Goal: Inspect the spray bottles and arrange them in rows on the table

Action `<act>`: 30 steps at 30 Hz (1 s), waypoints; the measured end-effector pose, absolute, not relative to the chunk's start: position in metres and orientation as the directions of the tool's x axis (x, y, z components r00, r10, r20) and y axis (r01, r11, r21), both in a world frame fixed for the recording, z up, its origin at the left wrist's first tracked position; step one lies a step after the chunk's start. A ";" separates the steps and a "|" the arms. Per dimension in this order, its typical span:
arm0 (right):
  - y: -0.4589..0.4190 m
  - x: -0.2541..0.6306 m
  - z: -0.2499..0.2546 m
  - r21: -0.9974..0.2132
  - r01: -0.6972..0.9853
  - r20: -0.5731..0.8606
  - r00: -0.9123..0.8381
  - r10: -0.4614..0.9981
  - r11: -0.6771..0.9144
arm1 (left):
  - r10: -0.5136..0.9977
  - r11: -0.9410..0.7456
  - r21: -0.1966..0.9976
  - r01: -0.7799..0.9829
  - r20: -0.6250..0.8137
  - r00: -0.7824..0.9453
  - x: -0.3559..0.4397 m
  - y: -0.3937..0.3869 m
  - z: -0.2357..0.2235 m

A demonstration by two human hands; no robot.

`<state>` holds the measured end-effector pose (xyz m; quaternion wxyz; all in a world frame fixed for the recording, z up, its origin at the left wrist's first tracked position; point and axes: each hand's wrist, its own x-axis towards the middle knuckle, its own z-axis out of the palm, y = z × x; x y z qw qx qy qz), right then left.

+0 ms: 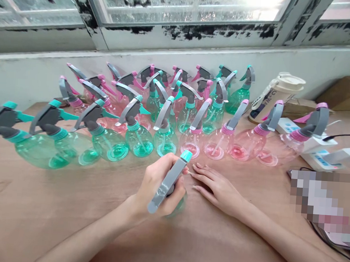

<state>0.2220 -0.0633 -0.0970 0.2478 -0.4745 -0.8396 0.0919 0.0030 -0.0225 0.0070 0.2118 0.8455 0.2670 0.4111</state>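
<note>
My left hand [152, 181] is wrapped round the neck of a spray bottle [168, 182] with a grey head, a turquoise nozzle and a green body. Most of that body is hidden under the hand. To its right, my right hand [219, 186] lies flat on the wooden table [67, 215], fingers stretched out and holding nothing. Beyond both hands stands a front row of spray bottles, green ones [138, 142] on the left and pink ones [217, 144] on the right. More green and pink bottles crowd behind them.
A tall cup with a white lid [274, 98] stands at the back right, beside brown cardboard [345, 93]. Power strips [317, 157] with plugs and black cables lie on the right. A blurred-out flat object [325, 209] sits at the right edge. Behind the table runs a windowed wall [174, 55].
</note>
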 end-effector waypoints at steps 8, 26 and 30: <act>-0.063 0.222 -0.095 -0.383 0.751 0.327 -0.433 0.840 0.537 | 0.702 -0.680 0.679 0.278 0.491 0.515 0.002 -0.019 0.013; -0.064 0.225 -0.099 -0.420 0.745 0.308 -0.421 0.853 0.519 | 0.687 -0.695 0.684 0.222 0.541 0.485 0.006 -0.020 -0.001; -0.063 0.226 -0.100 -0.431 0.737 0.311 -0.421 0.852 0.521 | 0.700 -0.681 0.696 0.228 0.529 0.480 0.005 -0.020 -0.002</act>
